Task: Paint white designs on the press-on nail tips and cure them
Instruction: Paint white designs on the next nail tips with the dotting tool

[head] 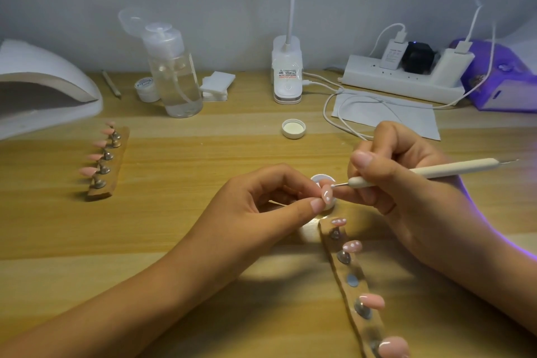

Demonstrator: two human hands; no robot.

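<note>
Nail tip (327, 194) pinched by left hand (261, 208) near surface (174, 229) centre. Right hand (406, 192) grips pen (441, 170), metal point at the tip.

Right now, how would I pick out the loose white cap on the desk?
Find the white clip lamp standing at the back middle of the wooden desk. Just in front of it, alone on bare wood, lies the white cap. Unlike the labelled little jar beside the pump bottle, it lies open side up, showing a pale inside.
</note>
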